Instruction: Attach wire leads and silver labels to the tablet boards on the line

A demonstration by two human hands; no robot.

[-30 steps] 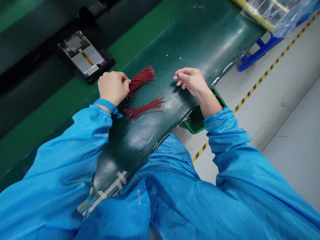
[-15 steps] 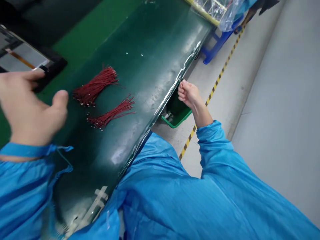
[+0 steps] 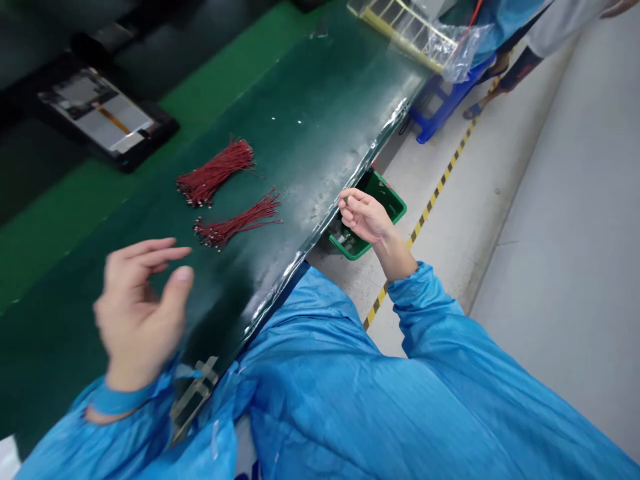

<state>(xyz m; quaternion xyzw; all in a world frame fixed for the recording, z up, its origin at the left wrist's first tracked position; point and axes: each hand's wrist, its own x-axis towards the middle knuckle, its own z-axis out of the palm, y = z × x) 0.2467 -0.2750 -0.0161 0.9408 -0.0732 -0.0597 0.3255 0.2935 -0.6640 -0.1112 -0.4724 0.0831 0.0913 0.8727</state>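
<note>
Two bundles of thin red wires lie on the green mat: a larger bundle (image 3: 217, 173) and, nearer to me, a smaller bundle (image 3: 237, 221). My left hand (image 3: 143, 303) hovers over the mat at the left, below the smaller bundle, fingers apart and nothing between them. At the table's front edge is my right hand (image 3: 365, 217), its fingers curled and the thumb against the index finger; whatever may be pinched there is too small to make out. An opened device with an orange strip (image 3: 103, 117) sits at the upper left.
Beneath the table edge stands a green bin (image 3: 395, 203). A wire rack in clear plastic (image 3: 405, 33) rests at the table's far end, by a blue stool (image 3: 443, 103). Other people's legs show at the top right. Pale strips (image 3: 197, 387) lie near my lap.
My left hand has moved right and toward me, away from the device. My right hand has shifted slightly left and down to the table edge. The view has shifted, showing more of the device.
</note>
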